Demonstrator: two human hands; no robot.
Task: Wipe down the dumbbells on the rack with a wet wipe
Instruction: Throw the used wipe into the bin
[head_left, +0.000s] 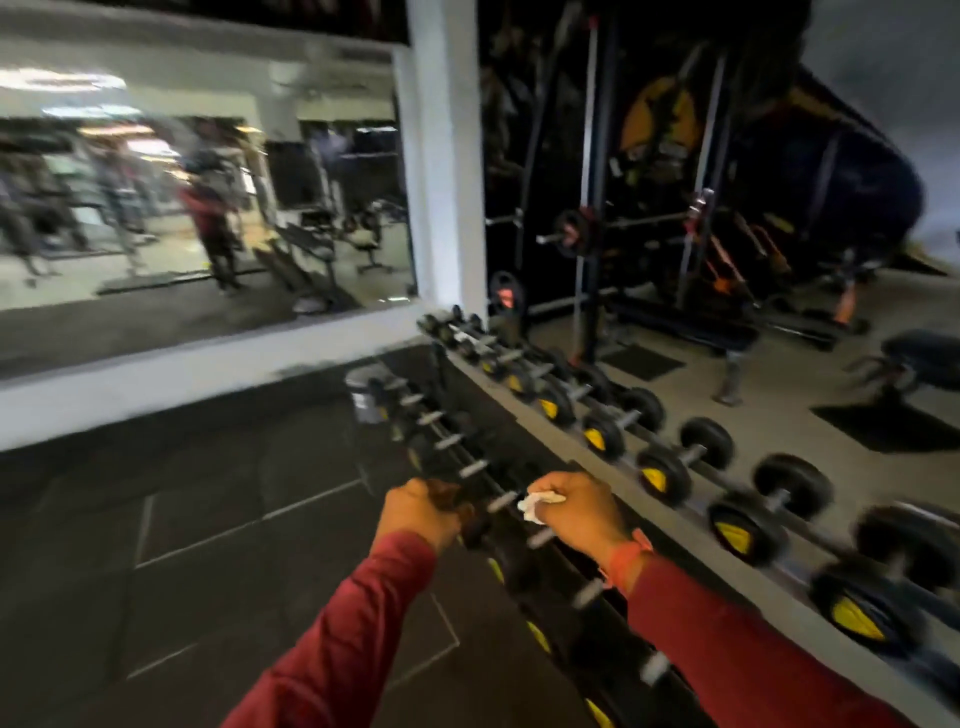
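Fingers (558, 493) of right hand (576, 512) clutch wet wipe (535, 506) above dumbbells (498, 525).

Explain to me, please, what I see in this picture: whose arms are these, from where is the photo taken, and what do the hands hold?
There is only one picture, and no machine. A camera worn on a person's head looks forward and down, so the two arms in red sleeves belong to that person.

The right hand grips a crumpled white wet wipe. The left hand is curled round something dark at the rack; the blur hides what exactly, probably a dumbbell end.

Under the hands runs a long dumbbell rack with two rows of black dumbbells, many with yellow marks on their ends. The floor is dark tile. Behind are a large wall mirror, which reflects the gym, and a weight machine. The picture is blurred by motion.
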